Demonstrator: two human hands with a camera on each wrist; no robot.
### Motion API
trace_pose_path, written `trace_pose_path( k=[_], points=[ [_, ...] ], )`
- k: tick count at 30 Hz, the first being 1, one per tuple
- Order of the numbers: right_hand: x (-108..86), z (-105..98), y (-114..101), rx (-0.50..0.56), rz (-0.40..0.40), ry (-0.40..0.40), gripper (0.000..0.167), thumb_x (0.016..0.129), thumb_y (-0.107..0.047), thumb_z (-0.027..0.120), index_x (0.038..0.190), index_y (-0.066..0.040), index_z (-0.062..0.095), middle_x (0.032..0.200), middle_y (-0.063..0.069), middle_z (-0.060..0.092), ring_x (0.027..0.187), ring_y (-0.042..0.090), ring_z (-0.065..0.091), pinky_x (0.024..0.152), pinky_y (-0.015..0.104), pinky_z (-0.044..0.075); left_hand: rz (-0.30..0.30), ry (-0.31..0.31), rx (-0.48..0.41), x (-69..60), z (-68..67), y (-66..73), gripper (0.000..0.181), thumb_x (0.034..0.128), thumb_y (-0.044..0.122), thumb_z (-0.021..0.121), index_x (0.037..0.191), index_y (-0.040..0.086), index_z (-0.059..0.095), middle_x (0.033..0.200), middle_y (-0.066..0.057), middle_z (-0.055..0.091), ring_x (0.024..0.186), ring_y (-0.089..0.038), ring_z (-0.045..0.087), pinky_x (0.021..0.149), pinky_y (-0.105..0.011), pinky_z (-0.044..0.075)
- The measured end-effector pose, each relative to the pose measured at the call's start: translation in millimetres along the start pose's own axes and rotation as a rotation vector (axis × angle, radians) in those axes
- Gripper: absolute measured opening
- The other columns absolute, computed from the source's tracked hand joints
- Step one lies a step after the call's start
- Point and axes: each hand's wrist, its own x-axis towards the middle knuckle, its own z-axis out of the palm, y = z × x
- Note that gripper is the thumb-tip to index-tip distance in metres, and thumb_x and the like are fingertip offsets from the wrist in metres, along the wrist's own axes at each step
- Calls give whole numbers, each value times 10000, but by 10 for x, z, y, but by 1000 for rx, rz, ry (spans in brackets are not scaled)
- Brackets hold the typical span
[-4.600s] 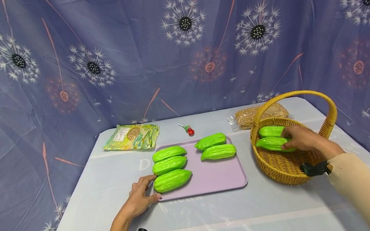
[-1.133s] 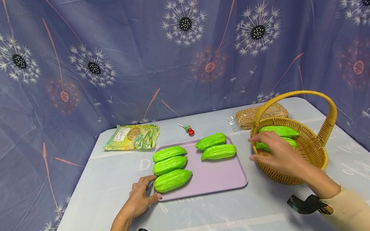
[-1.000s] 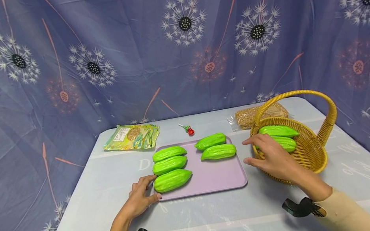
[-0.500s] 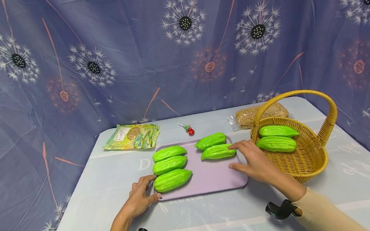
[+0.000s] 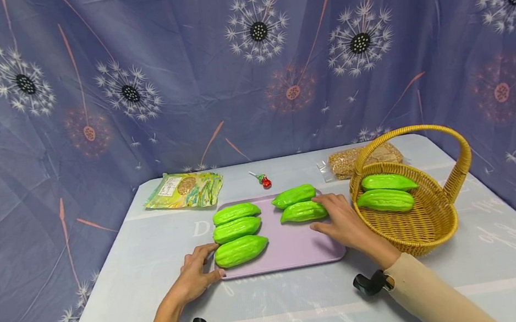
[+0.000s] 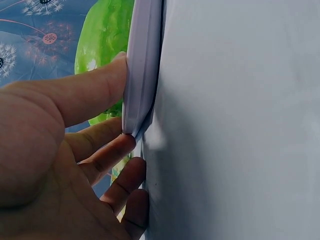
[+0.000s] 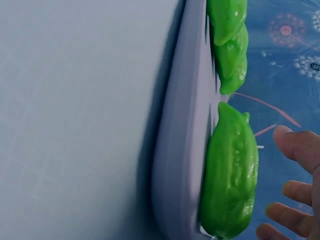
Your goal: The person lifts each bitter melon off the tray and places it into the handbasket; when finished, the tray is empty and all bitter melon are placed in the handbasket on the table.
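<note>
A lilac tray [image 5: 284, 254] holds several glossy green bitter gourds: three at its left, two at its right. My left hand [image 5: 197, 277] holds the tray's near left corner, with thumb at the front rim and fingers at the left side, beside the nearest left bitter gourd [image 5: 241, 251]. My right hand [image 5: 342, 221] is over the tray's right end, fingers spread, by the near right bitter gourd [image 5: 302, 212]. In the right wrist view a gap shows between the fingers and that bitter gourd [image 7: 230, 175]. Behind it lies another bitter gourd [image 5: 293, 196].
A wicker basket [image 5: 415, 229] with a tall arched handle stands right of the tray, two bitter gourds [image 5: 386, 201] inside. Behind lie a yellow-green packet [image 5: 185, 190], a small red-and-green item [image 5: 262, 179] and a clear bag of tan grains [image 5: 343, 164].
My right hand has let go of a bitter gourd in the basket and moved left over the tray's right end. The two gourds in the basket have shifted slightly. My left hand stays put.
</note>
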Motion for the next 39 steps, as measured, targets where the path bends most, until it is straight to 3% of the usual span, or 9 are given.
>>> trace_pose_path(
  k=[24, 39],
  points=[
    [133, 187, 196, -35, 48, -90, 673, 785, -277, 751, 1339, -11, 479, 1364, 251, 473, 1207, 404, 446, 1003, 528, 372, 5, -5, -2, -12, -4, 19, 614, 804, 199, 733, 1351, 92, 476, 1354, -126, 472, 1088, -269, 406, 856, -424, 274],
    [117, 209, 190, -16, 66, -124, 557, 817, -260, 722, 1312, -99, 524, 1262, 159, 550, 1098, 323, 503, 939, 480, 407, 2, -6, -1, -5, -5, 18, 616, 801, 190, 734, 1353, 96, 476, 1358, -125, 470, 1090, -263, 400, 858, -416, 274]
  ],
)
